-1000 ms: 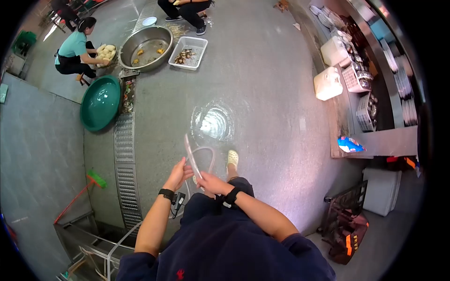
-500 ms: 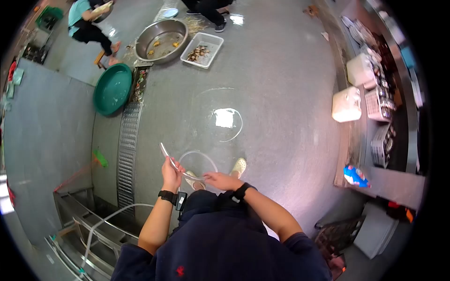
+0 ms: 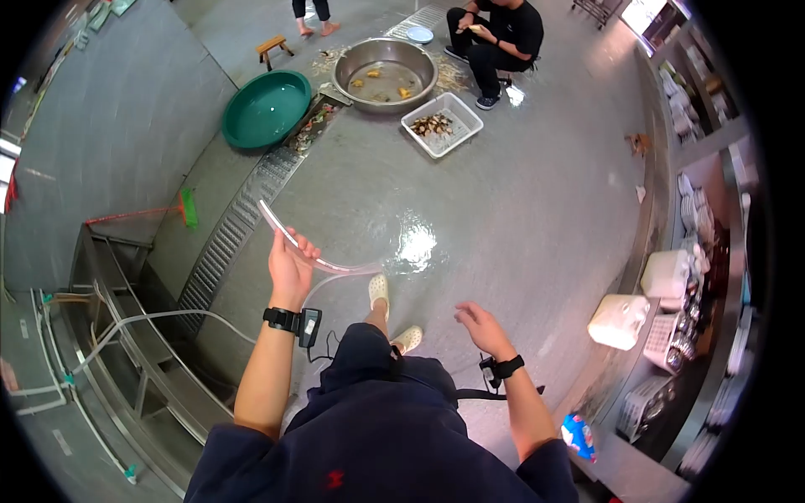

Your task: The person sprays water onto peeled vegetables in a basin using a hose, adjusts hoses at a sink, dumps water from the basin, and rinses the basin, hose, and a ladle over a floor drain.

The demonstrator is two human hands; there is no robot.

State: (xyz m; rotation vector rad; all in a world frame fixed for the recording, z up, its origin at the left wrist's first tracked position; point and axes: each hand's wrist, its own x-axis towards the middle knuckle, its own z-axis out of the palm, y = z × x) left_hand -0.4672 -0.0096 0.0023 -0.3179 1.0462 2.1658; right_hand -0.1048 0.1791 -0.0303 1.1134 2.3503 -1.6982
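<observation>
A clear plastic hose (image 3: pixel 273 220) runs through my left hand (image 3: pixel 291 267), whose fingers are wrapped round it. One cut end points up and forward past the hand. From there the hose bends right and curls back under toward my legs. My right hand (image 3: pixel 486 329) hangs over the floor on my right, apart from the hose and holding nothing. Its fingers are stretched out. The rest of the hose (image 3: pixel 201 313) seems to pass over the steel frame at my left, but its link to the held part is partly hidden by my arm.
Ahead stand a green basin (image 3: pixel 268 109), a large steel basin (image 3: pixel 386 77) and a white tray (image 3: pixel 443 126), near a seated person (image 3: pixel 503 42). A drain grate (image 3: pixel 243 226) crosses the wet floor. Shelves with jugs (image 3: pixel 619 322) line the right; a steel sink frame (image 3: pixel 159 369) stands left.
My right hand has let go of the hose and moved away to the right. My left hand still holds it. The view has turned, and my feet have stepped.
</observation>
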